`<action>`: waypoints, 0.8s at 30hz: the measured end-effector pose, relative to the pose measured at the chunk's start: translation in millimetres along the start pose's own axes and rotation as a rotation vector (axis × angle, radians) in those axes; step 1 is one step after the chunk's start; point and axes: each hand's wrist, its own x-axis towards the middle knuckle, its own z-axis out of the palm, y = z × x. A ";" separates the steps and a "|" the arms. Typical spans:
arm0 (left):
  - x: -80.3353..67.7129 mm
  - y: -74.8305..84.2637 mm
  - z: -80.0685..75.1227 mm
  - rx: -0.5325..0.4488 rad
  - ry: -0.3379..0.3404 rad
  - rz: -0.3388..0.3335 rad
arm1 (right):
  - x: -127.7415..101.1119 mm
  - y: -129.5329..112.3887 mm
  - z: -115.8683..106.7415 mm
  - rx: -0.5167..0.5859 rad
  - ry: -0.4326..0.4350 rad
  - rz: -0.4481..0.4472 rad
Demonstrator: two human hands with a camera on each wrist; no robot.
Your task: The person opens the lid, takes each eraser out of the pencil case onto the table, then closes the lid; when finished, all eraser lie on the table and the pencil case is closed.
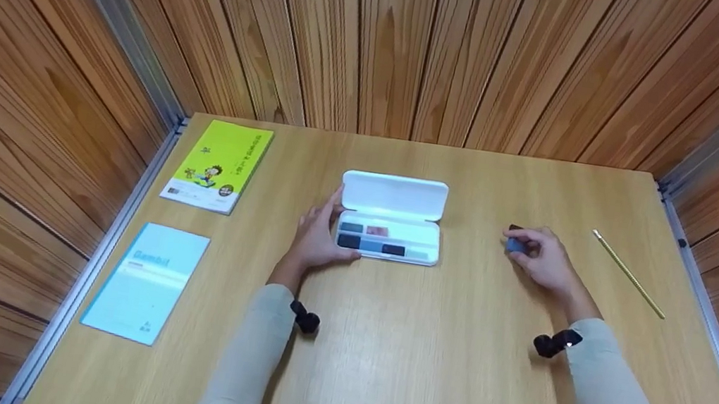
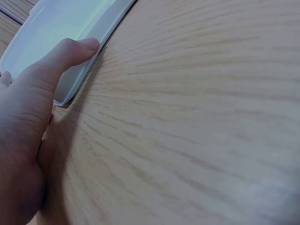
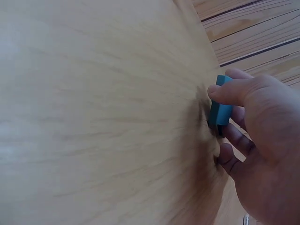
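Note:
A white pencil case (image 1: 394, 196) lies with its lid raised in the middle of the table. Several small blocks, among them a pink block (image 1: 377, 231) and a black block (image 1: 393, 250), sit inside its bottom half. My left hand (image 1: 319, 232) holds the case at its left end, thumb on the front edge and fingers along the side. Over to the right, my right hand (image 1: 546, 262) pinches a small blue block (image 3: 222, 105) between thumb and fingers, low over the tabletop. A dark part shows at one end of this block; its exact kind cannot be told.
A yellow-green book (image 1: 219, 163) lies at the back left, with a light blue notebook (image 1: 146, 284) in front of it. Right of my right hand is a slim gold pencil (image 1: 629, 274). Wooden panels (image 1: 397, 44) wall the table at the back and sides.

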 end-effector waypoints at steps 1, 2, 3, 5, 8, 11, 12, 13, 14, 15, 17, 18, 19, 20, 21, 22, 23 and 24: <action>-0.2 -0.1 -0.1 -0.001 0.000 -0.003 | -0.1 0.7 -0.2 0.001 -0.007 0.009; 0.1 -0.4 0.0 -0.001 0.002 -0.003 | -0.4 0.8 -0.3 0.005 -0.015 0.017; 0.2 -0.5 0.0 0.001 0.004 -0.003 | -0.6 0.7 -0.4 0.009 -0.020 0.024; 0.3 0.2 0.3 0.006 0.005 -0.004 | -0.7 0.4 -0.3 0.020 -0.021 0.025; 0.3 0.9 0.3 0.011 0.009 0.001 | -0.2 0.4 0.0 0.033 -0.022 0.016; -0.6 1.5 0.3 0.009 0.010 0.004 | 0.7 2.4 -0.1 0.038 -0.022 0.008; -0.9 1.6 0.4 0.007 0.011 0.003 | 0.7 2.8 -0.4 0.037 -0.024 0.008; -1.0 1.9 0.5 0.007 0.010 0.003 | 0.5 2.7 -0.6 0.038 -0.026 0.008; -1.2 2.0 0.6 0.007 0.009 0.003 | 0.1 2.4 -1.0 0.038 -0.027 0.008; -1.3 2.0 0.7 0.006 0.007 0.003 | -0.3 1.6 -1.3 0.037 -0.027 0.006; -1.5 2.1 1.0 0.008 0.002 0.003 | -1.2 -1.4 -1.8 0.036 -0.023 -0.009; -1.5 2.2 1.0 0.011 0.001 0.004 | -1.5 -3.4 -1.8 0.037 -0.022 -0.018; -1.4 2.0 1.0 0.013 0.000 0.005 | -1.8 -5.5 -1.6 0.038 -0.018 -0.028; -1.4 2.0 1.0 0.015 0.001 0.007 | -2.0 -8.1 -1.2 0.042 -0.016 -0.038; -1.3 1.7 1.0 0.017 0.003 0.008 | -2.0 -10.7 -0.5 0.042 -0.012 -0.049; -1.3 1.7 0.9 0.018 0.005 0.008 | -1.9 -13.1 0.6 0.040 -0.010 -0.060; -1.2 1.6 1.0 0.020 0.007 0.007 | -1.9 -15.4 2.0 0.037 -0.013 -0.067; -1.4 1.5 0.8 0.017 0.009 0.006 | -2.1 -17.6 3.8 0.037 -0.018 -0.068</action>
